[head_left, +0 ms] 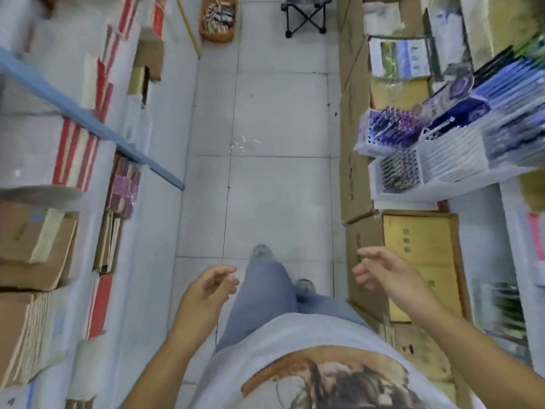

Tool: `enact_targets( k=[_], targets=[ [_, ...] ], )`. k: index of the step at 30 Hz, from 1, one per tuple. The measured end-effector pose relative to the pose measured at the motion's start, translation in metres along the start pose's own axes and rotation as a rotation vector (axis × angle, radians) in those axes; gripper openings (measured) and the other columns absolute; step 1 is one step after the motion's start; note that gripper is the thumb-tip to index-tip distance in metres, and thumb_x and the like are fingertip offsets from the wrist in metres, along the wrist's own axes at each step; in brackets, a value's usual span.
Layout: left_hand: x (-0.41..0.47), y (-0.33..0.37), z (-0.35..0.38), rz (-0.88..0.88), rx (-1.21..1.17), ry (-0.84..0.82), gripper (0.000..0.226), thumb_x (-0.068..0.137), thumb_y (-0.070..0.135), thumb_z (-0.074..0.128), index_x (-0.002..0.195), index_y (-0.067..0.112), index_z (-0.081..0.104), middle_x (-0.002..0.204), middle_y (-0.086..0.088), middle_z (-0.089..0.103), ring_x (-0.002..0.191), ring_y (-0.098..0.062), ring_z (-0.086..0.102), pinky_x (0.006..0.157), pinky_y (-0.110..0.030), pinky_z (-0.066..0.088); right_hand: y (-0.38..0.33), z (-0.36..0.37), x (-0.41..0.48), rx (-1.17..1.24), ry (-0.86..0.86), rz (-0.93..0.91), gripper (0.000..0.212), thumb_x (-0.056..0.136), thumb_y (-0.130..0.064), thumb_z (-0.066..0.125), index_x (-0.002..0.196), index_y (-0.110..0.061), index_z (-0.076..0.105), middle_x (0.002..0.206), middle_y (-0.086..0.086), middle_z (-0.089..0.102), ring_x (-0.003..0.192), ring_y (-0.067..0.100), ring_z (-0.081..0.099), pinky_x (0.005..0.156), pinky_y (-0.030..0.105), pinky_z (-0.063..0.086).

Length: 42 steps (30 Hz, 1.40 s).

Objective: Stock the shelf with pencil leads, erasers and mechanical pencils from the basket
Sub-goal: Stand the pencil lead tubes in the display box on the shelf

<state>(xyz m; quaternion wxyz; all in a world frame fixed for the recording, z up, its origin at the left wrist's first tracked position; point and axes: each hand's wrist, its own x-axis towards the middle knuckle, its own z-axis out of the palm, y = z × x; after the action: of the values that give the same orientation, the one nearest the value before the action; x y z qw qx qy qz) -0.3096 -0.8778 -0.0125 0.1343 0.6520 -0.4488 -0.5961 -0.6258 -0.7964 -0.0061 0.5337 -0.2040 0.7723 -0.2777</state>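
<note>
Head view finds the left hand (211, 286) and right hand (380, 271) loosely curled, holding nothing. The basket (218, 19) sits at twelve o'clock, well apart; the step looks like fetching stock, so approaching comes next.

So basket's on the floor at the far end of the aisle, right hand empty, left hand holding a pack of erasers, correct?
One slip: the left hand holds no erasers. Its fingers are loosely curled around nothing, as the head view shows. The rest stands: the basket is on the floor at the far end, and the right hand is empty.
</note>
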Motion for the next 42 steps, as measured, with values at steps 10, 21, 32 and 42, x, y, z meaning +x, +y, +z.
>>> enact_targets(
  k=[10, 21, 32, 42],
  targets=[
    [0.23, 0.145, -0.045, -0.012, 0.04, 0.005, 0.019, 0.098, 0.02, 0.058, 0.101, 0.037, 0.068, 0.092, 0.014, 0.075, 0.084, -0.002, 0.07, 0.076, -0.019, 0.051, -0.196, 0.013, 0.191, 0.042, 0.012, 0.028, 0.019, 0.097, -0.008, 0.05, 0.112, -0.016, 0.06, 0.092, 0.01, 0.072, 0.089, 0.03, 0.068, 0.078, 0.035, 0.054],
    [0.469, 0.383, -0.016, 0.097, 0.081, -0.088, 0.015, 0.097, 0.023, 0.061, 0.101, 0.035, 0.07, 0.093, 0.012, 0.075, 0.085, -0.005, 0.07, 0.083, -0.025, 0.053, -0.345, -0.051, 0.388, 0.144, 0.104, 0.141, 0.019, 0.098, -0.009, 0.049, 0.108, -0.02, 0.062, 0.084, 0.005, 0.074, 0.084, 0.029, 0.069, 0.085, 0.045, 0.053],
    [0.61, 0.526, -0.012, -0.023, -0.08, 0.097, 0.015, 0.097, 0.02, 0.061, 0.102, 0.031, 0.069, 0.092, 0.015, 0.075, 0.087, -0.003, 0.07, 0.084, -0.025, 0.053, -0.591, -0.094, 0.6, -0.032, -0.121, 0.01, 0.019, 0.095, -0.01, 0.052, 0.106, -0.021, 0.064, 0.085, 0.005, 0.074, 0.078, 0.02, 0.069, 0.079, 0.036, 0.054],
    [0.79, 0.645, -0.065, -0.044, -0.06, 0.117, 0.016, 0.099, 0.021, 0.057, 0.105, 0.032, 0.068, 0.098, 0.007, 0.074, 0.088, -0.004, 0.07, 0.084, -0.024, 0.054, -0.754, -0.057, 0.758, -0.084, -0.161, -0.016, 0.02, 0.095, -0.012, 0.051, 0.105, -0.025, 0.063, 0.084, 0.0, 0.074, 0.078, 0.017, 0.07, 0.069, 0.027, 0.052]
  ],
)
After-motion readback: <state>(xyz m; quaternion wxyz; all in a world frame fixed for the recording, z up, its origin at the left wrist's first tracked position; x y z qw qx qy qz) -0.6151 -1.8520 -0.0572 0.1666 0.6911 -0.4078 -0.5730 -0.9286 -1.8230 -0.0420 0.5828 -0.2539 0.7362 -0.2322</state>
